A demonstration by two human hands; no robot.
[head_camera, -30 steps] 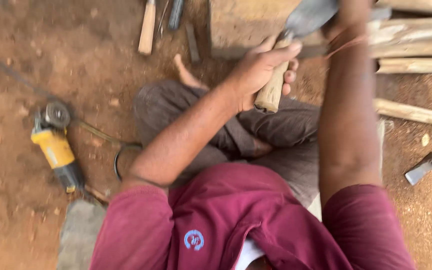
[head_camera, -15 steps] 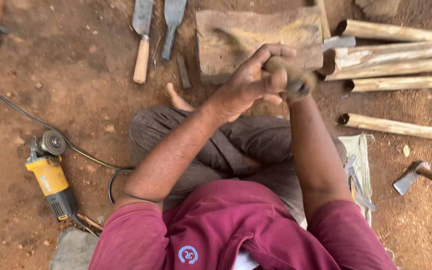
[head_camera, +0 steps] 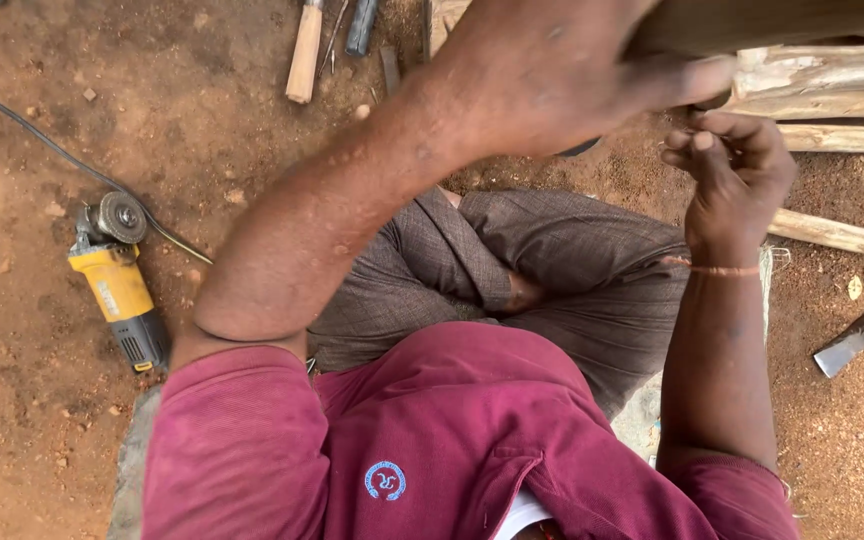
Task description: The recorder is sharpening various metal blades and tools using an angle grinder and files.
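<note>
I sit cross-legged on red earth in grey trousers and a maroon shirt. My left hand (head_camera: 562, 70) is raised close to the camera, blurred, and closed around a thick wooden tool handle (head_camera: 772, 20) that runs off the top edge. The tool's head is out of view. My right hand (head_camera: 732, 165), with a thread band at the wrist, hangs just below and right of the left hand. Its fingers are loosely curled and nothing shows in them.
A yellow angle grinder (head_camera: 117, 290) lies on the ground at left, its black cable (head_camera: 32, 130) trailing to the upper left. A hatchet (head_camera: 852, 340) lies at right. Peeled wooden poles (head_camera: 832, 90) are stacked at upper right. Two hand tools (head_camera: 304, 55) lie at the top.
Both hands were on the wooden handle over my lap. The left hand has since swung the handle up towards the camera, and the right hand has come off it.
</note>
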